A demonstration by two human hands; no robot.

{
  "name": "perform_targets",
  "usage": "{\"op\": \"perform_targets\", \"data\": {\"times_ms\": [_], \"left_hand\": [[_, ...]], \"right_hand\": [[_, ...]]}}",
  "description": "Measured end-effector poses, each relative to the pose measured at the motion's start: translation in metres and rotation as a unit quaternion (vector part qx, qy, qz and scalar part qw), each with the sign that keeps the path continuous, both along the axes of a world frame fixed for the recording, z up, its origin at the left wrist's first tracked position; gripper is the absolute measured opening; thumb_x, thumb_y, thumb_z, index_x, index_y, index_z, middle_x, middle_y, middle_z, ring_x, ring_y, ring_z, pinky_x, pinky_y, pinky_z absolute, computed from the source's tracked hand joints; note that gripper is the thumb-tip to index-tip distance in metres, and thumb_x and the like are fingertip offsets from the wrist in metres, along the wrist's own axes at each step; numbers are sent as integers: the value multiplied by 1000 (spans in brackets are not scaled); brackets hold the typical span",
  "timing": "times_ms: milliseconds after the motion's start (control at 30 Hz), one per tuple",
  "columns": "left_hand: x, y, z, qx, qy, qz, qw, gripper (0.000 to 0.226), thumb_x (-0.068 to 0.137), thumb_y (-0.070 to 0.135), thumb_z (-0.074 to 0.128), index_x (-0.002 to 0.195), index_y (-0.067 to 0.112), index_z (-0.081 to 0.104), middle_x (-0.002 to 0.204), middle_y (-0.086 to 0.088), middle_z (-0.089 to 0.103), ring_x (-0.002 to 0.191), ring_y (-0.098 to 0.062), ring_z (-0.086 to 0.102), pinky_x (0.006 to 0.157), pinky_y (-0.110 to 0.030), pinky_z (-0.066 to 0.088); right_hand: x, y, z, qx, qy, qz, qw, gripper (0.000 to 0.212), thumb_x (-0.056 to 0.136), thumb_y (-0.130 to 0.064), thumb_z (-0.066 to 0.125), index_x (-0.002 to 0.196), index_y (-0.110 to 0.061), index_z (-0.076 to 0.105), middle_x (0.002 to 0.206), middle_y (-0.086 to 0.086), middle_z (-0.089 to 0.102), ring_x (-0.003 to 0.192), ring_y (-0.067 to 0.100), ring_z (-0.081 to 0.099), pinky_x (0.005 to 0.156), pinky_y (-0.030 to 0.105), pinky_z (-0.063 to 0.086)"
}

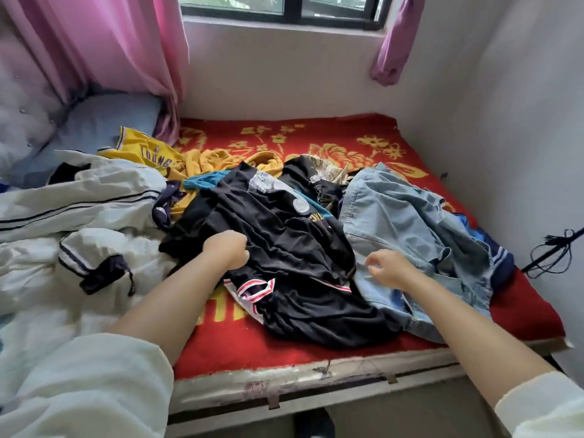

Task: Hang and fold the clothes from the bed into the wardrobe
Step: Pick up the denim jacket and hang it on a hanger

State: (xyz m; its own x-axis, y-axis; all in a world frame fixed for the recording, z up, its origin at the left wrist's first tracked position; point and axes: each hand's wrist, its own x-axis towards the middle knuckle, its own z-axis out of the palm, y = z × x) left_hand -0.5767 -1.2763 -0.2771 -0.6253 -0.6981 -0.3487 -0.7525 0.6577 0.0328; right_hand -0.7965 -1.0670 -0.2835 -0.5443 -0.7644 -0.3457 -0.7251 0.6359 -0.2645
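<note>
A heap of clothes lies on the bed with the red and gold flowered blanket [347, 134]. On top in the middle is a black jersey [284, 235] with badges. My left hand [229, 249] grips its left edge, fingers curled into the cloth. To the right lies a pale blue denim garment [407, 222]. My right hand [387, 268] hovers over its near left part, fingers loosely bent, holding nothing. A yellow basketball jersey [148, 151] lies behind the heap. A pink-striped trim [256, 289] shows under the black jersey.
A white jacket with dark stripes [82, 197] and white bedding fill the left side. A blue pillow [104, 124] and pink curtain [104, 49] stand at the back left. White walls close the back and right. A black cable [553, 251] hangs at the right wall.
</note>
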Motion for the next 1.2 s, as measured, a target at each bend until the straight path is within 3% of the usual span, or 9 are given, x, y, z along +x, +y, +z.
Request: {"op": "perform_targets", "data": {"times_ms": [300,433,600,700,867,933,1033,1100,1200], "left_hand": [[-115,-25,-99,75,-45,21,996,30,92,20,38,112,9,58,120,-10,57,110,-27,53,82,-29,42],[-148,-21,-138,113,-34,-3,993,28,95,20,36,110,8,57,115,-9,57,107,-25,53,79,-28,39],[-211,-2,-206,178,-6,-37,983,28,94,19,39,115,9,55,117,-9,55,107,-25,51,79,-28,37],[-245,22,-239,221,17,-64,973,32,93,17,41,122,12,54,122,-6,54,113,-23,50,87,-28,38],[-284,61,-288,280,37,-107,953,31,92,13,42,119,12,56,116,-5,55,106,-21,53,83,-27,40],[-289,68,-301,292,48,-108,949,33,93,13,43,124,13,54,120,-3,54,108,-19,53,84,-24,39],[-293,72,-312,295,60,-124,946,36,92,12,44,127,13,52,127,-2,52,114,-18,51,87,-24,38],[-297,74,-315,293,61,-133,945,36,92,13,45,128,13,51,127,-3,51,117,-18,49,89,-25,38],[-301,84,-310,290,65,-143,944,43,92,15,47,134,13,43,131,-3,47,123,-18,42,92,-26,36]], "right_hand": [[-126,-34,-106,96,-75,-28,992,31,91,-8,40,115,-2,59,121,13,60,114,26,53,89,28,39],[-152,-20,-156,155,-88,-84,980,36,92,-12,39,126,-5,50,130,13,52,118,28,49,89,29,41],[-172,21,-229,238,-76,-159,955,42,86,-19,56,124,-5,44,129,16,46,120,32,44,92,35,41],[-175,47,-262,266,-66,-210,939,55,84,-11,56,134,-11,33,136,12,34,126,30,34,97,39,39],[-195,80,-307,272,23,-254,928,77,87,-7,54,147,-23,9,155,5,8,142,25,10,111,42,22],[-207,89,-319,263,51,-267,926,67,87,-8,53,145,-18,22,152,5,20,141,24,14,112,43,18],[-223,102,-333,208,66,-248,944,29,90,-6,48,116,-6,60,134,9,49,132,26,30,108,42,19],[-231,106,-333,176,62,-212,959,22,91,-4,45,102,2,63,118,15,58,122,31,42,99,41,27],[-240,101,-310,155,29,-236,959,23,98,-9,34,101,7,51,100,28,60,99,41,54,76,41,32]]}}
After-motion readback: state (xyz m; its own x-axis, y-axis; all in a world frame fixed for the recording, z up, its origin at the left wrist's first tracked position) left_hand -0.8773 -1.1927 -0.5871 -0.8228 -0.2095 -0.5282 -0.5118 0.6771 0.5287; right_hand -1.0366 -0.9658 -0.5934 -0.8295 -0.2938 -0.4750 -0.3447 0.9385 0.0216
